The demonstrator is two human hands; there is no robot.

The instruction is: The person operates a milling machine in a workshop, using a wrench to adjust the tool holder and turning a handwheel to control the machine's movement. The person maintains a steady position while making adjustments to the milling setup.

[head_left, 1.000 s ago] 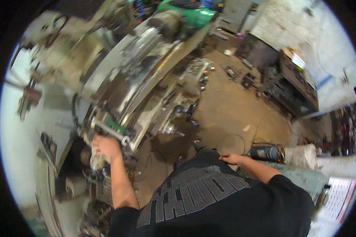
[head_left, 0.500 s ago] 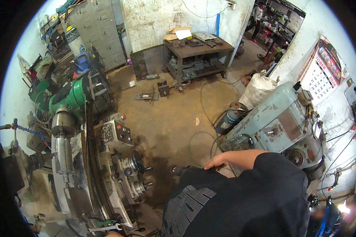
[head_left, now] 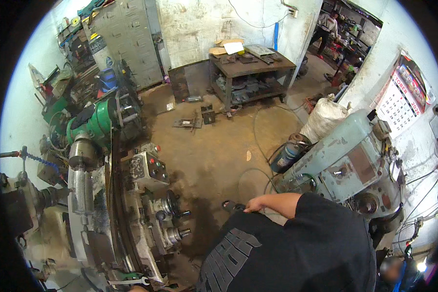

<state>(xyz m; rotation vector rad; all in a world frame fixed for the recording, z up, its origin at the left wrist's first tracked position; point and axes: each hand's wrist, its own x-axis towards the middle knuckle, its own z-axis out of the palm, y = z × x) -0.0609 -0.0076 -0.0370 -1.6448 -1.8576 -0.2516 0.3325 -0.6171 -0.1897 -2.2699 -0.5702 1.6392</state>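
My right forearm reaches out of a black short sleeve, and my right hand (head_left: 254, 204) is low by my right thigh, above the dark floor. Its fingers point left and bend downward; their tips are too unclear to tell a grip. Only a sliver of my left hand (head_left: 138, 288) shows at the bottom edge, its fingers hidden. Just above that sliver lies an open-ended wrench (head_left: 130, 281), beside the lathe (head_left: 124, 214). Whether the left hand touches the wrench cannot be seen. The lathe's chuck (head_left: 82, 152) is in line with a metal cylinder (head_left: 82, 192).
Left of me, the lathe has a control box (head_left: 151, 169) and a handwheel (head_left: 170, 202). A grey-green machine (head_left: 333, 160), a blue cylinder (head_left: 286, 156) and a white sack (head_left: 324, 119) stand right. Hoses (head_left: 253, 170) cross the floor before a workbench (head_left: 253, 69). People appear at the doorway and lower right.
My right hand has moved left and slightly down along my thigh. The view has tilted, so the room sits lower and further right. The person in the doorway has shifted position.
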